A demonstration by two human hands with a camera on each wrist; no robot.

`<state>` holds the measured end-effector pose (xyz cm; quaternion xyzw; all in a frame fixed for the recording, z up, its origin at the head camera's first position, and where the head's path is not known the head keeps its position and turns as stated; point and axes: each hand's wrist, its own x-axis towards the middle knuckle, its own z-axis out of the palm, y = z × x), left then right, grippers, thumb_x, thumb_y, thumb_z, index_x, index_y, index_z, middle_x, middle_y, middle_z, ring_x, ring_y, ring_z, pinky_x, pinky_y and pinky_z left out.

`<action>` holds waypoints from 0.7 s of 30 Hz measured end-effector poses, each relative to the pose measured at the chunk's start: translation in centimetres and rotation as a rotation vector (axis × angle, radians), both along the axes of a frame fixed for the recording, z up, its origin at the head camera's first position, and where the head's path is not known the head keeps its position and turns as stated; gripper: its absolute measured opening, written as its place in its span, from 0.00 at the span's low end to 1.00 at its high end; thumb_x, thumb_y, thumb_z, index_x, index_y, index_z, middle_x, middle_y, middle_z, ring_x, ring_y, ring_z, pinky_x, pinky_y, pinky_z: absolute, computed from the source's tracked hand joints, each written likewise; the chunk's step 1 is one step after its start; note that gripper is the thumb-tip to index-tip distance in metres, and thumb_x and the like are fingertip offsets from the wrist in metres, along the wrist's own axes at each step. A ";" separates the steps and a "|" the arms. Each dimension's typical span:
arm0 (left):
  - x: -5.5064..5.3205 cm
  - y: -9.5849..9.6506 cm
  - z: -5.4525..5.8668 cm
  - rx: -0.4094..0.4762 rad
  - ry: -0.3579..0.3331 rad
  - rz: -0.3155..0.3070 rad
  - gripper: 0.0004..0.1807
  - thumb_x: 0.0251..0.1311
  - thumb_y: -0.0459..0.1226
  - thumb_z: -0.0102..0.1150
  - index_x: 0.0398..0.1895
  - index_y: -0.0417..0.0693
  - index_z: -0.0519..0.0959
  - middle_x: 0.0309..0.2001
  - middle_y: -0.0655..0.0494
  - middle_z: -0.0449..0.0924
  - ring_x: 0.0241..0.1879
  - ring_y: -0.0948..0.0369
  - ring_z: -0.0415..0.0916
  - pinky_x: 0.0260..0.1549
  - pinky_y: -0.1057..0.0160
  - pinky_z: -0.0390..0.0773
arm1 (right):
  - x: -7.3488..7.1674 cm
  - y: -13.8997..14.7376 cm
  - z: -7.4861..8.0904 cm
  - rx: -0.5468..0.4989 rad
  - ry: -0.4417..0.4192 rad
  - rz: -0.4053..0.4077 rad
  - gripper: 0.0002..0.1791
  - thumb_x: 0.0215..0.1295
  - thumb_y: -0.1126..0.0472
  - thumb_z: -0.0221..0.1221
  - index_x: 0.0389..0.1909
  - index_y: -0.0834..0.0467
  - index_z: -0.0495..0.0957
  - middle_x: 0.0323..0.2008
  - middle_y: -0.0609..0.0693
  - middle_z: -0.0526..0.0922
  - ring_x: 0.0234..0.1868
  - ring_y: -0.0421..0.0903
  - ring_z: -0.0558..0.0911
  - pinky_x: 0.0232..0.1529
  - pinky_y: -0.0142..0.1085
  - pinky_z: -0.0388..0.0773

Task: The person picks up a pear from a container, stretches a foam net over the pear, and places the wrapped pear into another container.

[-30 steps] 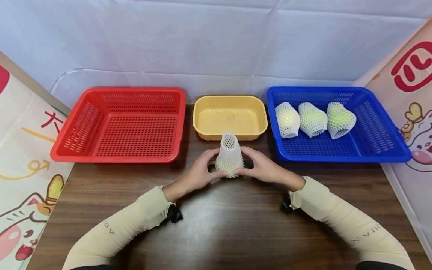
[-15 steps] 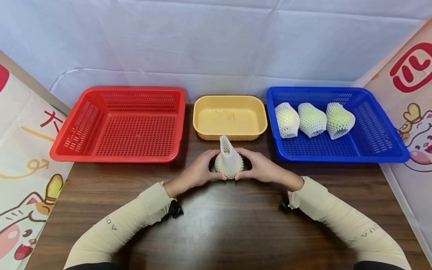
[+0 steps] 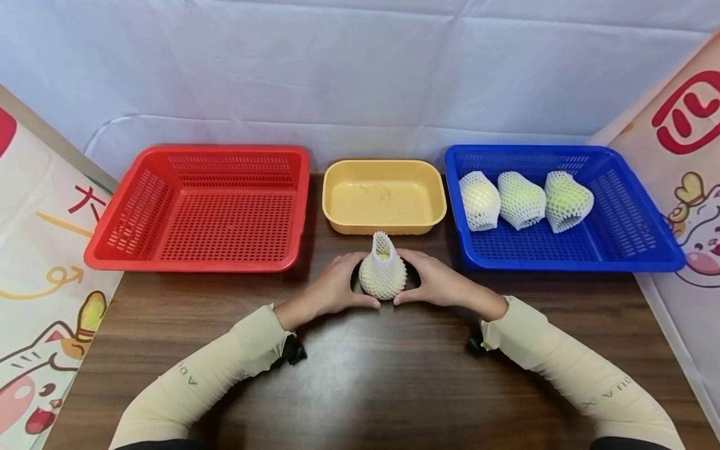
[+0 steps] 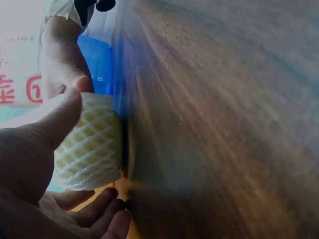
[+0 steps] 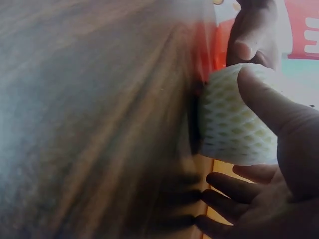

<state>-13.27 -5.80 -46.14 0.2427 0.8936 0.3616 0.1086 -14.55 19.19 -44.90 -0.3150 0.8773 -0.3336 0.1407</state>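
Observation:
A pale yellow fruit in a white foam net sleeve [image 3: 383, 278] stands on the wooden table in the middle of the head view, the sleeve's open neck pointing up. My left hand [image 3: 334, 287] curves loosely about its left side, and my right hand [image 3: 430, 281] mirrors it on the right. Both thumbs lie at the near side, their tips just off the net. In the left wrist view, the fingers [image 4: 102, 211] spread with a gap to the netted fruit [image 4: 92, 144]. The right wrist view likewise shows fingers [image 5: 229, 191] apart from it.
Behind the fruit stands a yellow plastic tub [image 3: 384, 226]. A red slotted basket [image 3: 197, 265] is at the left. A blue basket [image 3: 568, 262] at the right holds 3 netted fruits [image 3: 522, 199] in a row. White cloth [image 3: 360, 81] hangs behind.
The netted fruit's neck has sunk lower, and its opening has turned. Both thumbs have moved from the net to slightly off its near side. The baskets and tub are unchanged.

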 end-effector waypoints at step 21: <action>0.1 0.1 -0.4 0.113 -0.039 0.008 0.49 0.47 0.41 0.83 0.71 0.39 0.68 0.66 0.44 0.74 0.65 0.51 0.71 0.67 0.54 0.69 | 0.4 -0.3 0.0 -0.061 -0.042 -0.030 0.48 0.55 0.53 0.77 0.73 0.62 0.64 0.67 0.61 0.74 0.65 0.57 0.75 0.63 0.55 0.73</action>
